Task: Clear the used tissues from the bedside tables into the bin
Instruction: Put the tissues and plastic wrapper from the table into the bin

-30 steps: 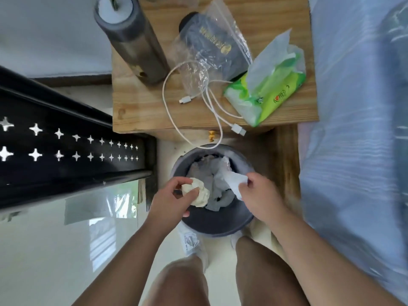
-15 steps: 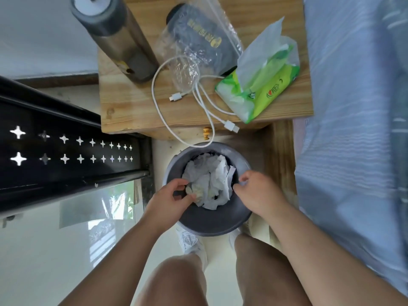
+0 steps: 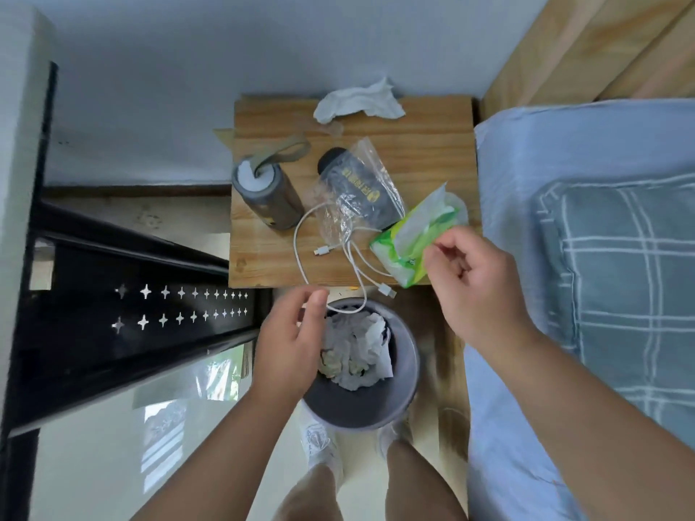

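A crumpled white tissue (image 3: 357, 101) lies at the far edge of the wooden bedside table (image 3: 432, 152). The grey bin (image 3: 408, 370) stands on the floor in front of the table and holds several crumpled tissues (image 3: 355, 351). My left hand (image 3: 291, 340) hovers over the bin's left rim, fingers relaxed, holding nothing. My right hand (image 3: 474, 287) is raised above the table's front right corner, next to the green tissue pack (image 3: 417, 235). Its fingers are loosely curled and empty.
On the table stand a dark flask (image 3: 265, 195) and a black pouch in a clear plastic bag (image 3: 357, 189). A white cable (image 3: 338, 257) hangs over the table's front edge above the bin. A bed with blue bedding (image 3: 586, 257) fills the right. A black metal frame (image 3: 131, 295) is on the left.
Both hands let go of their tissues into the bin and lifted out empty. My right hand rose towards the tissue pack. The view tilted up, showing the far tissue.
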Tool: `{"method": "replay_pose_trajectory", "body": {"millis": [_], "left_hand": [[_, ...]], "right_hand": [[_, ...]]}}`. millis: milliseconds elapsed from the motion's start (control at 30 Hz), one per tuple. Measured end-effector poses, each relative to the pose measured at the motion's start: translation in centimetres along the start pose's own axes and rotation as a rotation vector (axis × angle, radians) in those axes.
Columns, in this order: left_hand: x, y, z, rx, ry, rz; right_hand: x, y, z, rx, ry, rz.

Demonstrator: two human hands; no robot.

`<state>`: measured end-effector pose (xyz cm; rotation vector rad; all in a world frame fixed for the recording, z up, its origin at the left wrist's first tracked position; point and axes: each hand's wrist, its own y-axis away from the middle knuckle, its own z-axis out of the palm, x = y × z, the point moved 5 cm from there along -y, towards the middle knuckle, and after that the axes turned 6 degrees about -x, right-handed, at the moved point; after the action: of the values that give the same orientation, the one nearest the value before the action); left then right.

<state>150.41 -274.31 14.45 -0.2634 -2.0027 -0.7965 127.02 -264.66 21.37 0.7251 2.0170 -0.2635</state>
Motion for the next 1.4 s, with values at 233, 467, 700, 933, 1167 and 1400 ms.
{"method": "replay_pose_trajectory", "body": {"millis": [233, 467, 700, 933, 1167, 1400], "left_hand": [[6.9, -6.5, 0.7, -0.091, -0.306, 0.201], [7.9, -11.4, 1.5, -0.073, -0.482, 0.129], [6.1, -13.8, 2.7, -0.020, -0.611, 0.123], [5.6, -14.3, 3.7, -0.006, -0.612, 0.145], [7.6, -13.2, 3.1, 0.088, -0.472, 0.214], [10.7, -11.2, 2.6, 0.140, -0.370, 0.245]], "right_hand": [[-1.8, -11.6, -1.6, 0.081, 0.020, -0.020], [1.4, -20.3, 0.4, 0.035, 0.100, 0.050], [5.7, -25.3, 3.4, -0.101, 0.274, 0.041], [6.3, -27.6, 5.8, -0.237, 0.420, -0.109], [6.2, -26.7, 5.4, -0.245, 0.554, -0.037], [2.2, -21.5, 1.0, -0.107, 0.291, -0.041]]}}
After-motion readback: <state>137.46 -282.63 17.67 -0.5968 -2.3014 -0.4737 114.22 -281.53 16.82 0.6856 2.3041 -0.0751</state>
